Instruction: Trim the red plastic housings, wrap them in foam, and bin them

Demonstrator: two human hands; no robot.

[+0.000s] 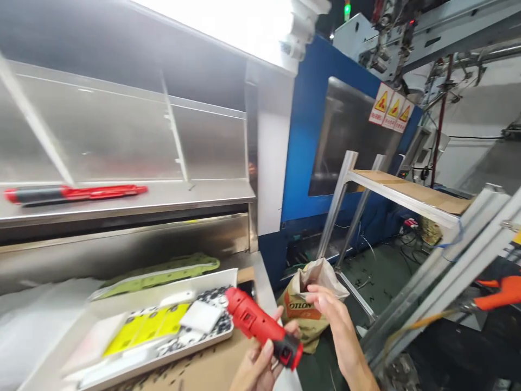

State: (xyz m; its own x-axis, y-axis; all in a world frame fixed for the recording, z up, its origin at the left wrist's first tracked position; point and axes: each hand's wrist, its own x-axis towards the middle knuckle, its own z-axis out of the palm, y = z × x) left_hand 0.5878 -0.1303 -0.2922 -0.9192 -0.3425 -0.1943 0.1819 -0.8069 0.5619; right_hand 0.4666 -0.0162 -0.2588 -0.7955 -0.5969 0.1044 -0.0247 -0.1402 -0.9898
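My left hand is closed around a red plastic handle part with a black end, held tilted over the right edge of the workbench. My right hand hovers just right of it with fingers stretched out and apart, holding nothing, in front of an open brown paper sack that stands on the floor. A white tray with yellow cards, a white pad and several small dark pieces lies on the bench just left of the red part.
A red and black tool lies on the steel shelf at upper left. Green flat parts lie behind the tray. A blue machine stands behind, a cardboard-topped metal rack to the right, orange-handled pliers at far right.
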